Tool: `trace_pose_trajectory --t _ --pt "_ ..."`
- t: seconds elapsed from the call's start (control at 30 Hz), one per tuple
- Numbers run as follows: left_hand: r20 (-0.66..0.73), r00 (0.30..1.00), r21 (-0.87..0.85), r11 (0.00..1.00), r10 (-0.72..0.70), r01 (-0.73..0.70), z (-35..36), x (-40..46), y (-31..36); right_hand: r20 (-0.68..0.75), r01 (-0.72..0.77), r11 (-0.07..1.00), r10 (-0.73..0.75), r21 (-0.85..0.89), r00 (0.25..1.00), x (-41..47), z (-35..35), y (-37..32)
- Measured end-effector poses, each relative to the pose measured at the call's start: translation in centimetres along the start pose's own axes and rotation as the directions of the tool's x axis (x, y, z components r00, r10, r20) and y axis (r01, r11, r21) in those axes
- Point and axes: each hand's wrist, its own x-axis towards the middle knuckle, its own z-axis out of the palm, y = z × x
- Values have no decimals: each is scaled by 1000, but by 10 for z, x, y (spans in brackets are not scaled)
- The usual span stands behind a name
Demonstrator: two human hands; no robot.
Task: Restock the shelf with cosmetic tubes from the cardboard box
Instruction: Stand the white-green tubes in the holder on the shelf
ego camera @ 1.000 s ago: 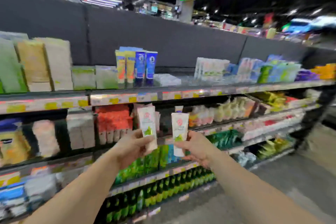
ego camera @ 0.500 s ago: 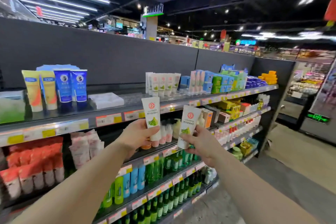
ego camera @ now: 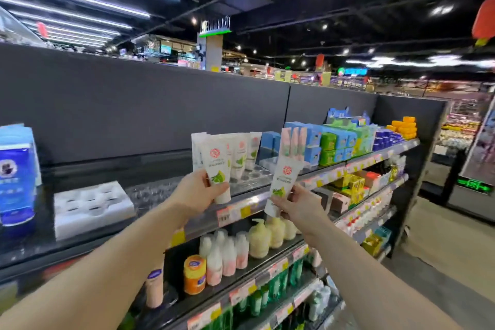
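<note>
White plastic tubes with green leaf labels stand upright, one gripped in my left hand point(ego camera: 199, 190), one pinched in my right hand point(ego camera: 296, 207). Matching tubes on the top shelf point(ego camera: 241, 154) sit mid-frame, just behind; my left tube point(ego camera: 215, 166) is nearer than my right tube point(ego camera: 281, 185).

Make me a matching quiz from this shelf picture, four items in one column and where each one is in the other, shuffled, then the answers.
Things:
1. tube in the left hand
2. tube in the right hand
3. orange jar
4. white tray with round holes

Places:
A. on the lower shelf, beside pink and white bottles
B. held upright in front of the row of matching tubes
C. on the top shelf, left of both hands
D. held tilted, near the shelf's price rail

Pairs: 1-B, 2-D, 3-A, 4-C
</note>
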Motion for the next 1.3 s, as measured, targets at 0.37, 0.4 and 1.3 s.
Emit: trace_pose_trajectory --t 0.37,0.4,1.3 --pt "-132 991 170 985 25 -2 57 75 -5 111 168 975 -153 -142 982 174 5 3" --pt "-164 986 173 985 14 15 60 78 -5 152 194 963 -167 -185 974 188 9 4" --pt "-364 919 161 961 -154 224 90 81 4 641 373 873 -94 -315 762 252 24 25"
